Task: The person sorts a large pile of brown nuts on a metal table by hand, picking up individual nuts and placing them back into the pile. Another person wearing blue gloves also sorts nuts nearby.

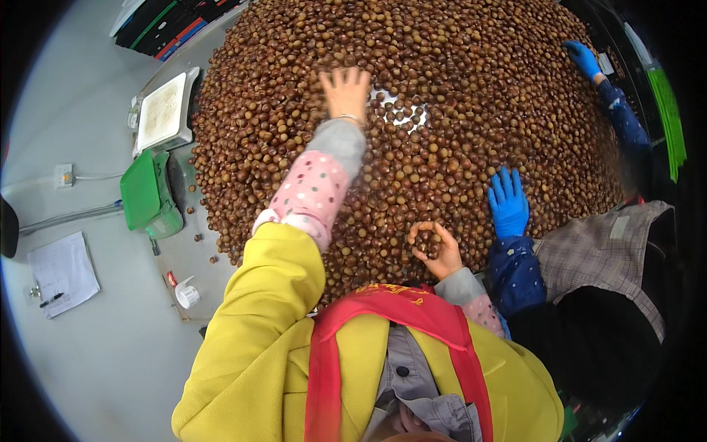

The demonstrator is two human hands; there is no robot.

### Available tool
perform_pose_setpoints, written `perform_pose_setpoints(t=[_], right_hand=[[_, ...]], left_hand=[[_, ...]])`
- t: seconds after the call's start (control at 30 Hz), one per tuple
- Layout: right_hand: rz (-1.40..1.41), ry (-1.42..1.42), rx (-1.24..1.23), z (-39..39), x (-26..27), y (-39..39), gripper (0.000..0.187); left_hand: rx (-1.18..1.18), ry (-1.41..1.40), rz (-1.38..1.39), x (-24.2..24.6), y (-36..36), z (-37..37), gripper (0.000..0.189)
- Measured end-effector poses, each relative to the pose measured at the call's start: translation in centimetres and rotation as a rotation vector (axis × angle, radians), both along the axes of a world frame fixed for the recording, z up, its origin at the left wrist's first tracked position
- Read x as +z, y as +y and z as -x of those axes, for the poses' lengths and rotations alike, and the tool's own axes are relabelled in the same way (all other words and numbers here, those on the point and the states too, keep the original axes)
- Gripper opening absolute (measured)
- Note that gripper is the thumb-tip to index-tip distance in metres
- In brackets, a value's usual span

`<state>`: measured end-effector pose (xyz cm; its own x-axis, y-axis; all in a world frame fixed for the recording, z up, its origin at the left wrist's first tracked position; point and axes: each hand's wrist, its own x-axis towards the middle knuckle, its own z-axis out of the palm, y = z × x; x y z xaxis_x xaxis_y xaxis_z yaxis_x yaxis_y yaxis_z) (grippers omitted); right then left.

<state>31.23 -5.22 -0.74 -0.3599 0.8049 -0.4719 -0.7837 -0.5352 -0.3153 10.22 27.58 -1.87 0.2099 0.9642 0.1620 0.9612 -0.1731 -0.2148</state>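
Observation:
A broad heap of brown, round nuts in their shells, apparently macadamias [475, 110], covers the work table. My left hand [347, 93] reaches far out over the heap, palm down and fingers spread, just left of a bared pale patch of tabletop [417, 117]. Close to my body, my right hand [440, 251] is curled, thumb and fingers bent around several nuts [427, 242]. How firmly it holds them is hard to see. Some nuts near my left hand look blurred.
To the right, a co-worker's blue-gloved hands [508, 201] rest on the heap. Left lie a scale [163, 110], a green-lidded container [139, 188] and a label roll [186, 295]. Stacked crates [160, 25] stand at upper left; a paper with a pen [65, 273] is farther left.

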Motion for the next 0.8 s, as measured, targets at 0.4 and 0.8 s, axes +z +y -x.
perform_pose_setpoints(t=[0.4,0.8], right_hand=[[-0.037,0.068,0.021,-0.4,-0.9,0.0,0.038],[0.046,0.116,0.000,-0.1,0.0,0.4,0.032]], left_hand=[[0.188,-0.015,0.123,2.9,-5.1,16.1,0.053],[0.205,-0.837,-0.247,5.5,-17.5,26.3,0.032]])
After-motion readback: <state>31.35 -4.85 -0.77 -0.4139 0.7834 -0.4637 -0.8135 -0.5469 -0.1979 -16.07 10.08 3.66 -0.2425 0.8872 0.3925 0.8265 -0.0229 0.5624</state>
